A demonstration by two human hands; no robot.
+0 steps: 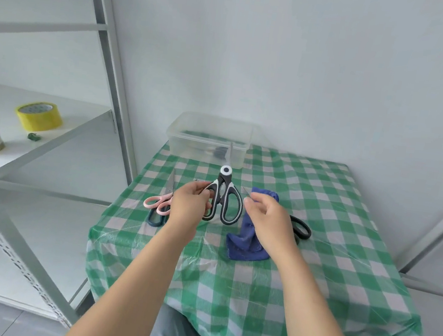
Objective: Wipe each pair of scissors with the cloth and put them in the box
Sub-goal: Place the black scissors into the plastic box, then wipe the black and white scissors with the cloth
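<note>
gripping left hand (188, 205): closed round one handle loop of the black-and-white scissors (223, 196)
scissors: raised above the worktop (318, 237), blades together, white pivot disc, tip aimed at the clear box (187, 143)
right hand (267, 219): fingers curled on the blue cloth (247, 244)
cloth: draped down onto the worktop

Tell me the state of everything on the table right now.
Black-and-white scissors: closed, upright in left grip.
Blue cloth: crumpled, held by right grip.
Clear box: open, no lid on.
Pink scissors: closed, lying flat.
Black-handled scissors: lying, partly hidden.
</note>
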